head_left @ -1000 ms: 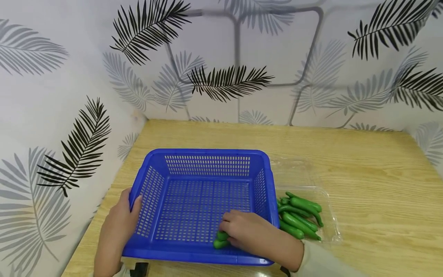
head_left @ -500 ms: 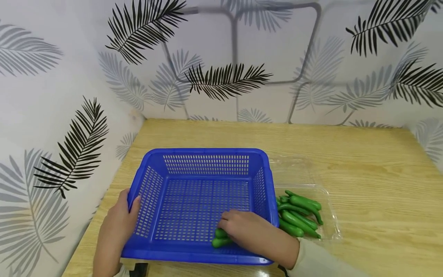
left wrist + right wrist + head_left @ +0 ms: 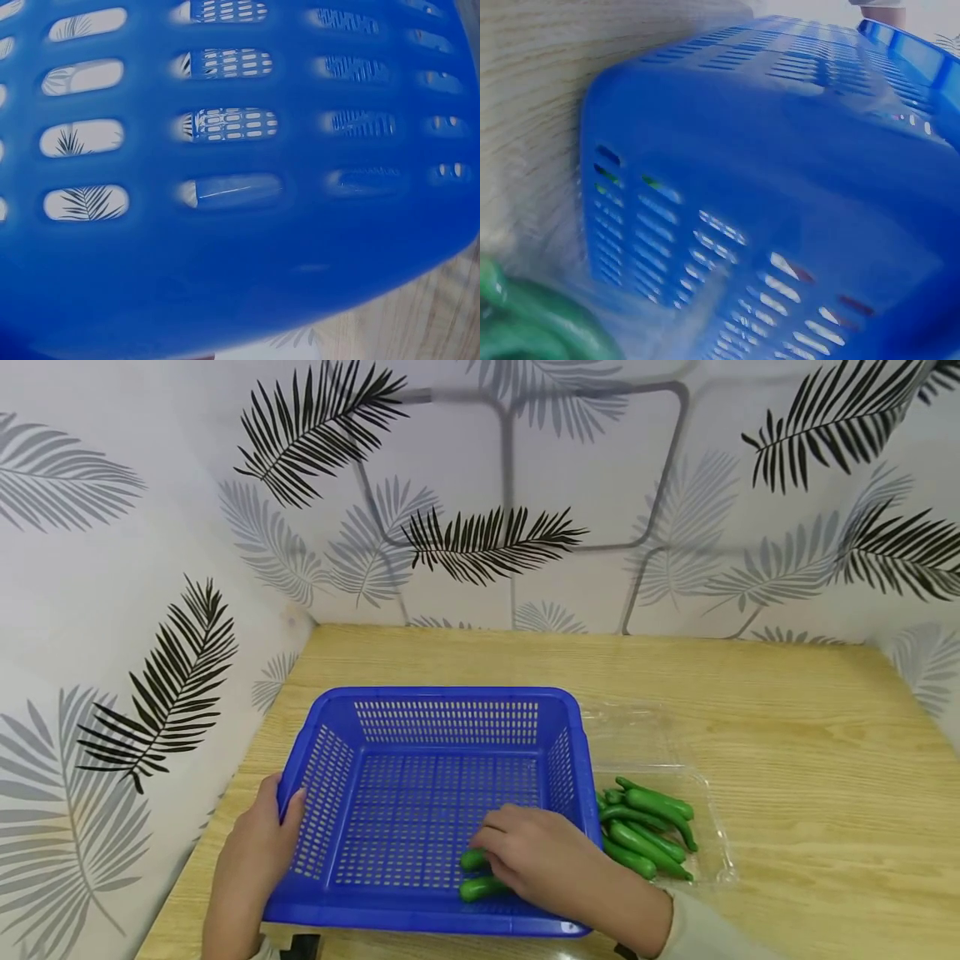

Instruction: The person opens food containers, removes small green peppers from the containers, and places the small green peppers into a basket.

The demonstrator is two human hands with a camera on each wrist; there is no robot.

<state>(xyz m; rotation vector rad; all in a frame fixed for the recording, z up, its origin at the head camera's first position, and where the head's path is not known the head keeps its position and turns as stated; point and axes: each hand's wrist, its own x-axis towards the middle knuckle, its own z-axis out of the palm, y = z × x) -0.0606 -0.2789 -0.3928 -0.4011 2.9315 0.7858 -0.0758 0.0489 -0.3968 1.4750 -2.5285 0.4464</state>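
Observation:
A blue plastic basket (image 3: 420, 922) with slotted walls stands on the table. My left hand (image 3: 255, 843) grips its left rim, thumb on the inner side and the other fingers outside. Only the basket's slotted wall (image 3: 157, 255) fills the left wrist view. Inside, near the front right corner, my right hand (image 3: 543, 860) curls its fingers over one long green pepper (image 3: 472, 860). A second green pepper (image 3: 480, 888) lies just in front of it on the basket floor, partly under the hand. The hand hides most of both peppers.
Right beside the basket sits a clear plastic clamshell box (image 3: 712, 802), its lid folded back. Several green peppers (image 3: 648, 835) are heaped in it, partly seen in the right wrist view. The wooden table (image 3: 817, 760) meets a leaf-patterned wall covering (image 3: 570, 585) behind.
My right hand has shifted slightly away from the basket's front wall, and the gap between the two peppers has widened. My left hand keeps its grip on the rim.

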